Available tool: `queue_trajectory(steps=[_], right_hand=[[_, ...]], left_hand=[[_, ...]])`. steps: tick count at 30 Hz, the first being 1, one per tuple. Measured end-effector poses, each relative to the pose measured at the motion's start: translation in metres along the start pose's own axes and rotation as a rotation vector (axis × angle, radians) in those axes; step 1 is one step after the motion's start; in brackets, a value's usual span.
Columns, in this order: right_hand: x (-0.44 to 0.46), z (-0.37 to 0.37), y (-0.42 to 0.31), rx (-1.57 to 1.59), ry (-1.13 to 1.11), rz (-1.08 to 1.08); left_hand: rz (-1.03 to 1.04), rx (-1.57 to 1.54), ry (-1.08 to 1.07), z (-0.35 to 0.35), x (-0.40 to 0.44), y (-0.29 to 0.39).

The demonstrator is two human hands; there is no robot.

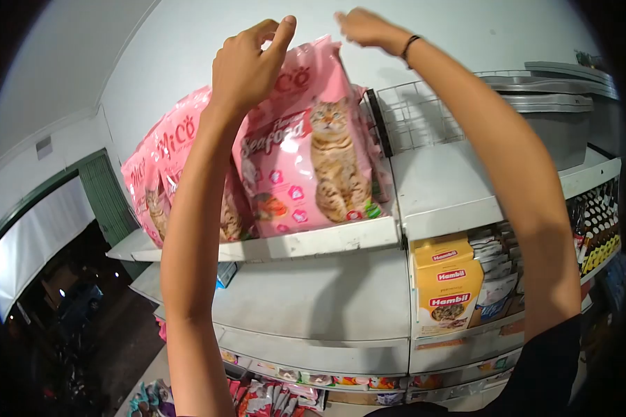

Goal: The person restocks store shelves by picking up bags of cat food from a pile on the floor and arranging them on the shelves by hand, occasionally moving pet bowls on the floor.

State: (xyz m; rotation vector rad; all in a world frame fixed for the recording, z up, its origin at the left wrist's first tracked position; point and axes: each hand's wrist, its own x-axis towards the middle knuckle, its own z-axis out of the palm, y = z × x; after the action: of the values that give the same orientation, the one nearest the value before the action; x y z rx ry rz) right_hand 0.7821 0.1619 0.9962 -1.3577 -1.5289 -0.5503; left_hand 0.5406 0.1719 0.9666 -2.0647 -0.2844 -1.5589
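Note:
A large pink Seafood cat food bag (292,174), with a cat printed on its front, stands upright on the top shelf. My left hand (250,62) is raised in front of its upper left part, thumb apart from the bent fingers, with nothing seen in it. Above the bag's upper right corner is my right hand (365,28), slightly blurred; a finger or thumb points left and nothing shows in its grasp. It appears apart from the bag. More pink bags (177,149) stand to the left, partly hidden by my left forearm.
A wire rack (414,121) and grey plastic containers (553,128) are at the right of the top shelf (313,241). Yellow Hambil boxes (448,295) stand one level lower. Colourful packets (278,396) fill the bottom. A dark doorway (83,292) opens at the left.

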Motion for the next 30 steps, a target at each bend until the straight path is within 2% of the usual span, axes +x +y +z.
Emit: queue_trajectory(steps=[5,7,8,10,11,12,13,14,16,18,20,21,23,25,27,29,30], right_hand=[[-0.052,-0.036,-0.053,0.056,0.038,0.016],[-0.086,-0.037,-0.084,0.126,0.005,-0.028],[-0.113,-0.026,-0.102,0.183,-0.038,-0.070],[-0.188,0.024,-0.157,0.346,0.337,-0.400],[-0.230,0.038,-0.185,0.351,0.247,-0.278],[-0.266,0.048,-0.210,0.348,0.156,-0.162],[-0.294,0.065,-0.221,0.200,0.116,-0.319],[-0.318,0.080,-0.230,0.062,0.072,-0.479],[-0.353,0.106,-0.262,0.141,-0.279,-0.448],[-0.379,0.144,-0.281,0.432,-0.592,-0.396],[-0.407,0.198,-0.300,0.649,-0.876,-0.279],[-0.423,0.231,-0.309,0.681,-0.965,-0.297],[-0.466,0.299,-0.322,0.960,-1.235,0.126],[-0.521,0.363,-0.329,1.051,-1.403,0.552],[-0.595,0.432,-0.315,1.101,-1.537,0.642],[-0.669,0.482,-0.289,1.009,-1.708,0.570],[-0.701,0.493,-0.275,0.924,-1.813,0.505]], left_hand=[[0.054,-0.057,-0.057,-0.030,-0.051,-0.004],[0.315,-0.003,0.079,-0.048,-0.077,-0.007],[0.283,0.008,0.076,-0.068,-0.094,-0.005],[0.410,0.080,0.081,-0.112,-0.137,0.002],[0.373,0.088,0.065,-0.122,-0.162,-0.005],[0.345,-0.108,0.086,-0.133,-0.187,-0.012],[0.306,-0.303,0.110,-0.147,-0.216,-0.020],[0.253,-0.290,0.097,-0.167,-0.251,-0.023],[0.050,-0.478,-0.078,-0.209,-0.319,-0.025],[-0.216,-0.669,-0.134,-0.240,-0.391,-0.030],[-0.671,-0.854,-0.139,-0.263,-0.473,-0.027],[-0.840,-0.839,-0.167,-0.274,-0.513,-0.025],[-1.148,-0.773,-0.191,-0.288,-0.594,-0.011],[-1.350,-0.689,-0.154,-0.296,-0.673,0.010],[-1.742,-0.754,-0.159,-0.310,-0.750,0.038],[-1.829,-0.622,-0.209,-0.321,-0.856,0.088],[-1.919,-0.628,-0.111,-0.326,-0.901,0.116]])
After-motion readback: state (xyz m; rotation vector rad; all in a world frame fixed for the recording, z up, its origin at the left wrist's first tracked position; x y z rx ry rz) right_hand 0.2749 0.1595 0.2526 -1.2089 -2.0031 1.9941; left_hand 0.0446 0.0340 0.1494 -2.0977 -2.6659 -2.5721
